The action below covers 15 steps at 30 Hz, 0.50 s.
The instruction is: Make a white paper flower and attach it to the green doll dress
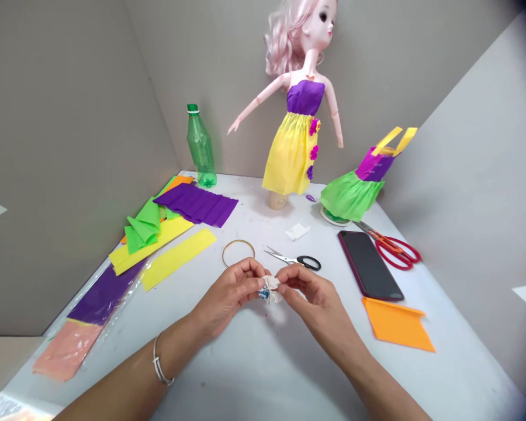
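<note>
My left hand and my right hand meet over the white table, their fingertips pinching a small gathered bundle of white paper from either side. A bit of blue shows in the bundle near my left fingers, and its exact form is hidden. Just beyond my hands lie a thin gold-coloured ring and small black-handled scissors, neither touching them. A yellow crepe paper strip lies left of my left hand.
Stacked crepe paper sheets lie at the left. A doll in a purple and yellow paper dress stands at the back, beside a green bottle and a green paper dress. A phone, red-handled scissors and orange paper lie right.
</note>
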Motion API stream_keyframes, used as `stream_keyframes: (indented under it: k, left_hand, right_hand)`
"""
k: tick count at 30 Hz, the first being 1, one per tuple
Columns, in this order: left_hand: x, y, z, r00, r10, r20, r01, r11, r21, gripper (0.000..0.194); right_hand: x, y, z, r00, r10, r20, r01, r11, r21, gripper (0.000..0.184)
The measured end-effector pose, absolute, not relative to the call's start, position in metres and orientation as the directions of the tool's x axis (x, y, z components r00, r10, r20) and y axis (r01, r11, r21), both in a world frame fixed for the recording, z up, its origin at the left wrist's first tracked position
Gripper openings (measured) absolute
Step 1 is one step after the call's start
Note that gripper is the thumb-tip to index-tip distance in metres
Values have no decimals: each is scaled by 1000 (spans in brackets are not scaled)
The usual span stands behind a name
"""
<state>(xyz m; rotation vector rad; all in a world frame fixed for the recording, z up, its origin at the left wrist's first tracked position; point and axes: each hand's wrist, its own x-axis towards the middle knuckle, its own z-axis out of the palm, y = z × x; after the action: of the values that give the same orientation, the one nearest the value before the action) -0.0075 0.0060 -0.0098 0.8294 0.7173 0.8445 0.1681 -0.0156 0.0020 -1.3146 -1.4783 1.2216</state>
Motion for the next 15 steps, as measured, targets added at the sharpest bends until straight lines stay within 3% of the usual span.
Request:
stream_keyframes:
  k: [15]
  left_hand:
    - [-6, 5, -11, 473, 858, -201, -323, 381, 866, 10]
  right_hand:
    - [166, -15, 2, -143, 990, -13, 258, 24, -966, 5]
